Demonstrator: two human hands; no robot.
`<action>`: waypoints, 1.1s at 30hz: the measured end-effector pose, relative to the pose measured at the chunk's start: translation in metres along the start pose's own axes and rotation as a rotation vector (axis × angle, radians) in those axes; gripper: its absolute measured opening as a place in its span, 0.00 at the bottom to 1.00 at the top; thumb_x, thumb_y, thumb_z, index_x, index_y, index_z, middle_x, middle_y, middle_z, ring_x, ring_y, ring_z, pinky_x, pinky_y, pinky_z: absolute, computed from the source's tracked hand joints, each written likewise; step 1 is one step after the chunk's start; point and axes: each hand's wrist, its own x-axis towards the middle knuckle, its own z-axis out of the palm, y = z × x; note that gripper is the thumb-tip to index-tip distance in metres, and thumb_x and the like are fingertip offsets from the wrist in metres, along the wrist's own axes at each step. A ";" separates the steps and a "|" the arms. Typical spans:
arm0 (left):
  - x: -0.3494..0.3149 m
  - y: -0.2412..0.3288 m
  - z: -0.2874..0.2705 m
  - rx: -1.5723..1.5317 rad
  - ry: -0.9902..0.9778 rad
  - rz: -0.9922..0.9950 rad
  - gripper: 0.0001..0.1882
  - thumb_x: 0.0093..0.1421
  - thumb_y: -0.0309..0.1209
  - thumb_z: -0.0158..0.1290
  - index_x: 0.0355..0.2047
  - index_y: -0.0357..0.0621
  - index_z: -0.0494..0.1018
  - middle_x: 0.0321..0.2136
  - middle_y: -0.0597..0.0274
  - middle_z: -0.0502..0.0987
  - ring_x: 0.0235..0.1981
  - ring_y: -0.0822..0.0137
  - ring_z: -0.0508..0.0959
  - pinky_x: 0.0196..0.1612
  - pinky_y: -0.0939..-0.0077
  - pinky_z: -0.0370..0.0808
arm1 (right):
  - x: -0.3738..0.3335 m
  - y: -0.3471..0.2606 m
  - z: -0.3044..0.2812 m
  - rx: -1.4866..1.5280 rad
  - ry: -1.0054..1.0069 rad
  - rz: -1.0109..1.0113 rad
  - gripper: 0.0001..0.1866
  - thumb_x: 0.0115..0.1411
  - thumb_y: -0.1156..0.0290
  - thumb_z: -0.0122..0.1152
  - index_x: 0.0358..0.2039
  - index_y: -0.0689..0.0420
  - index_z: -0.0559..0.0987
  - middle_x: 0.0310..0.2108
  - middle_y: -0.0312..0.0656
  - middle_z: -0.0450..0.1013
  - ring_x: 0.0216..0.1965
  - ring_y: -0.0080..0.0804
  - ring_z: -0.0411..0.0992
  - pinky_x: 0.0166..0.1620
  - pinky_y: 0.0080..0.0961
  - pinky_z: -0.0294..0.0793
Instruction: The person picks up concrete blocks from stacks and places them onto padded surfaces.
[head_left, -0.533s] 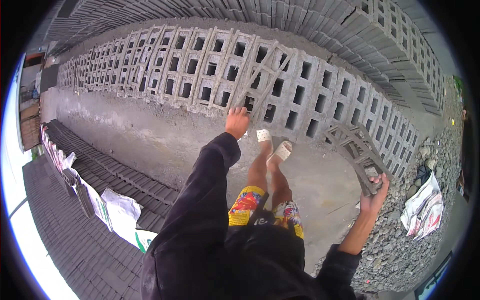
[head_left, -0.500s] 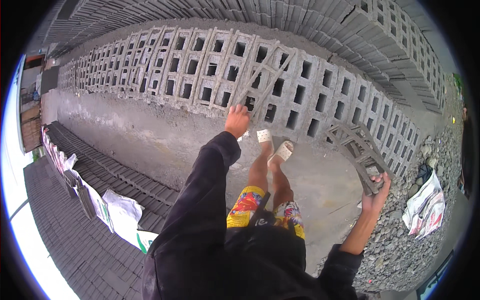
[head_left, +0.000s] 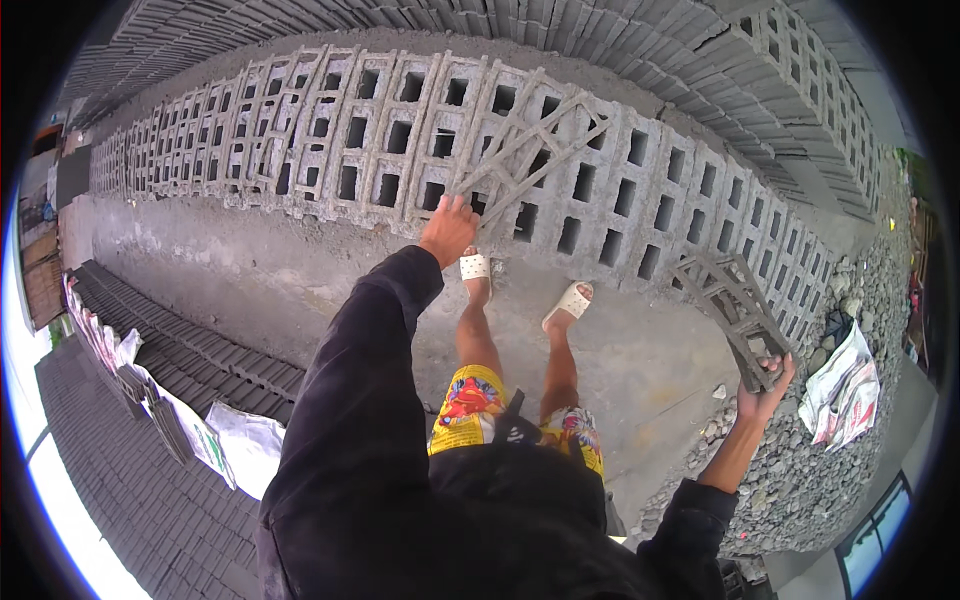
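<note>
My left hand (head_left: 450, 231) is closed on the near end of a grey ladder-shaped frame (head_left: 548, 167), which lies slantwise over the top of a long row of hollow concrete blocks (head_left: 640, 190). Out to the right, my right hand (head_left: 768, 387) grips a small stack of similar ladder-shaped frames (head_left: 738, 310). The stack is tilted, its far end close to the side of the block row. More such frames (head_left: 385, 140) lie flat across the blocks to the left. My fingers partly hide the held ends.
Tall stacks of grey blocks (head_left: 560, 40) stand behind the row. Lower left is another long stack (head_left: 190, 335) with white sacks (head_left: 250, 440) along it. At right, a gravel heap (head_left: 790, 480) bears a white sack (head_left: 840, 390). Bare concrete floor (head_left: 620, 370) surrounds my sandalled feet.
My feet have moved apart, the left one stepping left. My left hand has shifted left with the frame's near end, which now lies more slanted. My right hand still holds its stack.
</note>
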 end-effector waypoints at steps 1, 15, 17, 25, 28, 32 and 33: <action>0.000 0.006 0.003 -0.010 0.000 0.005 0.15 0.52 0.33 0.51 0.40 0.43 0.71 0.39 0.58 0.72 0.52 0.58 0.64 0.52 0.57 0.58 | -0.001 0.003 0.001 0.049 -0.008 0.002 0.09 0.60 0.65 0.55 0.28 0.53 0.67 0.22 0.30 0.63 0.27 0.22 0.63 0.40 0.25 0.67; -0.031 -0.031 -0.131 -0.553 0.423 0.135 0.18 0.41 0.42 0.59 0.28 0.42 0.76 0.34 0.59 0.74 0.48 0.57 0.64 0.47 0.58 0.58 | -0.039 -0.024 0.047 -0.173 0.184 0.049 0.08 0.55 0.70 0.59 0.25 0.51 0.69 0.20 0.32 0.65 0.25 0.24 0.66 0.34 0.21 0.69; -0.036 -0.065 -0.190 -0.711 0.520 0.023 0.15 0.43 0.39 0.59 0.25 0.41 0.75 0.32 0.57 0.75 0.41 0.59 0.68 0.46 0.61 0.59 | -0.056 -0.043 0.017 -0.192 0.180 0.180 0.09 0.55 0.69 0.60 0.23 0.51 0.68 0.19 0.31 0.65 0.23 0.23 0.66 0.31 0.20 0.68; -0.097 -0.263 -0.322 -1.926 0.459 -0.569 0.12 0.58 0.38 0.55 0.21 0.48 0.70 0.17 0.70 0.69 0.24 0.73 0.71 0.36 0.79 0.70 | -0.144 -0.093 -0.105 0.094 0.518 0.180 0.07 0.55 0.69 0.60 0.25 0.51 0.70 0.19 0.29 0.66 0.17 0.21 0.66 0.27 0.19 0.71; -0.080 -0.263 -0.369 -1.915 0.517 -0.678 0.15 0.59 0.37 0.53 0.18 0.48 0.67 0.17 0.71 0.68 0.23 0.74 0.70 0.33 0.78 0.69 | -0.150 -0.096 -0.167 0.171 0.507 0.220 0.08 0.54 0.69 0.62 0.23 0.50 0.70 0.17 0.29 0.67 0.16 0.21 0.67 0.24 0.20 0.72; 0.041 -0.178 -0.357 -1.551 0.680 -0.697 0.15 0.54 0.41 0.57 0.19 0.43 0.71 0.20 0.66 0.71 0.24 0.73 0.70 0.31 0.79 0.64 | -0.119 -0.066 -0.157 -0.025 0.541 0.207 0.09 0.53 0.70 0.60 0.19 0.52 0.69 0.15 0.33 0.65 0.16 0.25 0.66 0.22 0.22 0.70; 0.061 -0.157 -0.330 -1.279 0.702 -0.749 0.24 0.49 0.49 0.59 0.22 0.36 0.74 0.23 0.59 0.75 0.26 0.66 0.73 0.38 0.72 0.65 | -0.108 -0.059 -0.139 -0.079 0.521 0.191 0.09 0.52 0.71 0.59 0.19 0.52 0.69 0.15 0.34 0.65 0.16 0.25 0.65 0.22 0.22 0.70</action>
